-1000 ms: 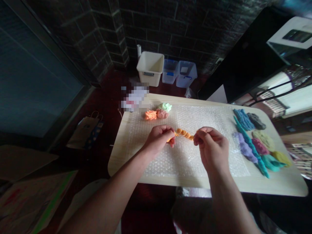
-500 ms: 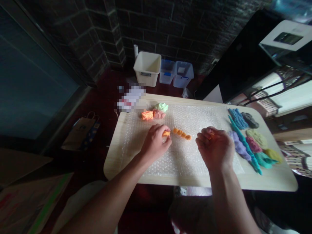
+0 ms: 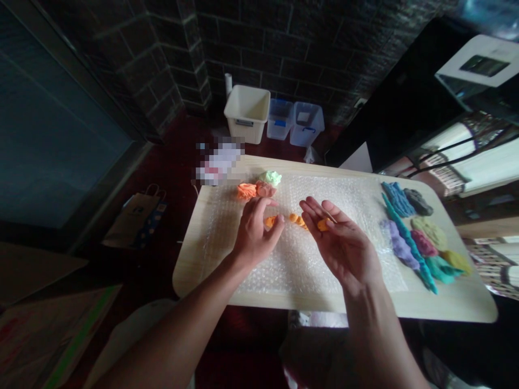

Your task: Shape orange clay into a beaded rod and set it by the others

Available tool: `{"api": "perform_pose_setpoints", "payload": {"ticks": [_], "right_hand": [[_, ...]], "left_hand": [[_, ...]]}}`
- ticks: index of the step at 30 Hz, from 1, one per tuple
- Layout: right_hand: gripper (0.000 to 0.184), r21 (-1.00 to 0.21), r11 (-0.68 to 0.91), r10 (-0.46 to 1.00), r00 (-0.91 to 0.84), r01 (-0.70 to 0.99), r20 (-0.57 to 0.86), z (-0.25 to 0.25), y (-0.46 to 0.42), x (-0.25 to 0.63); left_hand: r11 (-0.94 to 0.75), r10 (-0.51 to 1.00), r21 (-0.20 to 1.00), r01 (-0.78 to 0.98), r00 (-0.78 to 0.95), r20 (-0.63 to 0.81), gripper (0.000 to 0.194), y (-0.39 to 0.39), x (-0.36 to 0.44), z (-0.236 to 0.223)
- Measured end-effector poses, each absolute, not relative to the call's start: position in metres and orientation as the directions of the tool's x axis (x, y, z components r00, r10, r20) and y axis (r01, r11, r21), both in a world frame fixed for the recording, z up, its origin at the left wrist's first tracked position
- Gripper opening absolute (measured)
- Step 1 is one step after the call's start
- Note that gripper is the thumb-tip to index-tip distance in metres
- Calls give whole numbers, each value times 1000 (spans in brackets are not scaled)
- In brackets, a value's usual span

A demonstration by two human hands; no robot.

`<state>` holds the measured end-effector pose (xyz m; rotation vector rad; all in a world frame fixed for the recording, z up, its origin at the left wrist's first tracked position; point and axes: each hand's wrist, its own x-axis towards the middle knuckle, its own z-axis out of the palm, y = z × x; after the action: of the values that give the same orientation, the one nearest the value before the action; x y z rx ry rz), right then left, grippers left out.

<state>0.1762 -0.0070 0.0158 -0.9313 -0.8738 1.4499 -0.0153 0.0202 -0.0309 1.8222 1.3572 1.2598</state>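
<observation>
My left hand (image 3: 256, 229) has its thumb and fingers apart. An orange clay lump (image 3: 270, 221) shows in the gap between them, seemingly lying on the bubble wrap. To its right sits a short row of orange clay balls (image 3: 297, 219), its right end hidden behind my other hand. My right hand (image 3: 343, 237) is turned palm up with the fingers stretched out, holding a small piece of orange clay (image 3: 323, 225) on the fingers near the thumb. Beyond my left hand lie orange-red clay (image 3: 246, 190), brownish-pink clay (image 3: 266, 188) and pale green clay (image 3: 271, 178).
Bubble wrap (image 3: 259, 275) covers much of the wooden table (image 3: 458, 300). Several coloured clay pieces, among them a long teal strip (image 3: 409, 243) and a purple lump (image 3: 399, 246), lie on the right. A cream bin (image 3: 247, 113) and clear boxes (image 3: 306, 124) stand behind the table.
My left fingers have spread and let go of the orange lump. My right hand has moved left and opened from a curled shape, uncovering the orange clay on its fingers.
</observation>
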Motion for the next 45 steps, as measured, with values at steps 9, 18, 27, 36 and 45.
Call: {"api": "perform_pose_setpoints", "payload": {"ticks": [9,18,27,36,45], "right_hand": [[30,-937,23,998,-53,-348,44,18,-15,162],[63,-606,404,910,-233,685,343,-1,-27,128],[41,-931,310,927,155,194,341,22,-19,149],[15,-903,168,863,502,-396,-60,24,-3,183],[10,-906,180,869,493,-383,-36,23,-3,187]], "left_hand": [[-352,927,894,276,-32,375,15,18,-15,-23],[494,864,510,-704,329,-382,40,-7,14,-3],[603,732,240,-761,407,-547,52,0,3,0],[527,824,457,-716,298,-482,26,6,-1,-2],[488,864,584,-649,265,-427,24,18,-26,12]]}}
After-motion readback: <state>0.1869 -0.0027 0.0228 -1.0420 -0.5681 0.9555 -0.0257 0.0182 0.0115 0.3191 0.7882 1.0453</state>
